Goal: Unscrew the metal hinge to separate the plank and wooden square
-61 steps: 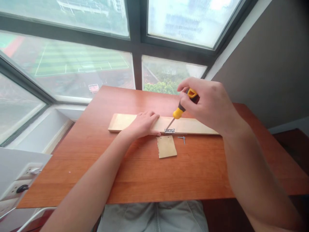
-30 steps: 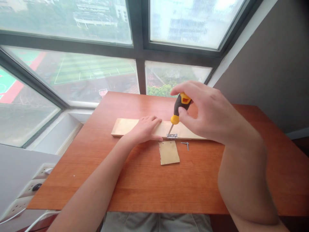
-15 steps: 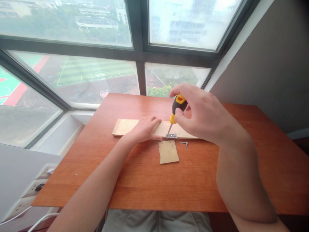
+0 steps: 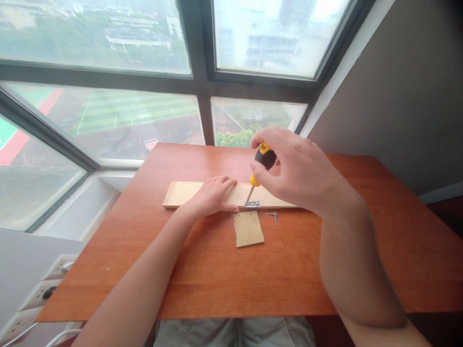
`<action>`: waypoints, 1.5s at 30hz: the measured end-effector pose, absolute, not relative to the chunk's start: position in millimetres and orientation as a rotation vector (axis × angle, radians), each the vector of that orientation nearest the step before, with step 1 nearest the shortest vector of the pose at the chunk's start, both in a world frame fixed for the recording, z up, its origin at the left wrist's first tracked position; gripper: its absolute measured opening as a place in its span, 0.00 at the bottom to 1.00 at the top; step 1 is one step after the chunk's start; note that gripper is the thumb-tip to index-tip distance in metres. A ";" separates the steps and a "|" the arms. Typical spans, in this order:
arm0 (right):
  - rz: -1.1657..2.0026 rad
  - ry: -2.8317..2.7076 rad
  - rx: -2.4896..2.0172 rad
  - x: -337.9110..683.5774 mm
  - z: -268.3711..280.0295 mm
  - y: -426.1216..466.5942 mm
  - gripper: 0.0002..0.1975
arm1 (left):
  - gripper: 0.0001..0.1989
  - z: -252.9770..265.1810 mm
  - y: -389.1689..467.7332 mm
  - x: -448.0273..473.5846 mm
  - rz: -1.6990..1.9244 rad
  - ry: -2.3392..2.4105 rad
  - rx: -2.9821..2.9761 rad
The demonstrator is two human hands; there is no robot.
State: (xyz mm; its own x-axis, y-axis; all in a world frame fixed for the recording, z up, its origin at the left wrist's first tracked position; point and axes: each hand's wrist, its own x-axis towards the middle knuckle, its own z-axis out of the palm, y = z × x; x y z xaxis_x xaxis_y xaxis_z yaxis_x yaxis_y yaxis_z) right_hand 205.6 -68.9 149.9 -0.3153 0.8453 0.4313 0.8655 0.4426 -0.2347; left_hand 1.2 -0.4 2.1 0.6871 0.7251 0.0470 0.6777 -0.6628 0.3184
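A long, pale wooden board (image 4: pixel 181 193) lies flat across the table. My left hand (image 4: pixel 213 195) rests over it, fingers on top and thumb at the near edge, pressing it down. In my right hand (image 4: pixel 298 166) is a screwdriver (image 4: pixel 265 157) with a black and yellow handle, tilted slightly, its shaft pointing down. The tip meets the left end of a small metal hinge (image 4: pixel 252 204) at the board's near edge. Just below lies a thin square piece of wood (image 4: pixel 249 230) with two small holes near its top. Loose screws (image 4: pixel 274 216) lie to its right.
The brown wooden table (image 4: pixel 231 284) stretches wide, with its front edge near my lap. Windows (image 4: pixel 137 115) with dark frames rise behind it. Wall sockets (image 4: pixel 39 294) with plugs and white cables sit low on the left, and a grey wall (image 4: pixel 405 96) is on the right.
The whole view has shifted slightly, so things appear a little further left. Both hands keep their holds, and the screwdriver tip stays at the hinge's left end.
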 end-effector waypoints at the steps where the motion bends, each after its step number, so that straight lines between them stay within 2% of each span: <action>1: -0.107 -2.172 -1.477 205.5 149.8 -67.8 0.10 | 0.36 1.8 -0.4 1.1 0.246 1.119 2.627; 4: -0.211 -2.099 -1.559 206.4 148.9 -64.4 0.09 | 0.36 0.8 -0.1 0.7 0.239 1.133 2.622; 7: -0.115 -2.134 -1.500 209.5 149.1 -63.6 0.07 | 0.36 1.2 0.5 1.0 0.238 1.131 2.620; 11: 0.016 -2.227 -1.384 212.9 151.2 -66.0 0.14 | 0.35 4.3 0.5 2.5 0.218 1.138 2.610; 15: 0.009 -2.200 -1.368 210.9 153.2 -65.8 0.06 | 0.35 5.4 -0.4 3.2 0.208 1.136 2.614; 19: -0.041 -2.181 -1.344 209.6 153.8 -62.7 0.05 | 0.36 3.3 -0.7 2.5 0.222 1.165 2.606; 26: 0.131 -2.328 -1.105 218.9 158.9 -69.3 0.15 | 0.34 9.2 -3.9 4.3 0.210 1.138 2.604; 31: 0.129 -2.369 -1.122 222.4 156.7 -67.5 0.10 | 0.34 10.2 -11.6 11.5 0.229 1.176 2.657; 36: 0.025 -2.278 -1.355 221.3 155.8 -65.5 0.11 | 0.30 4.5 -16.8 21.6 0.248 1.195 2.744; 40: 0.014 -2.277 -1.341 218.0 156.2 -67.2 0.11 | 0.27 4.2 -17.7 23.2 0.232 1.192 2.748; 45: 0.041 -2.306 -1.238 216.9 153.0 -66.0 0.18 | 0.31 5.3 -16.9 21.5 0.228 1.185 2.725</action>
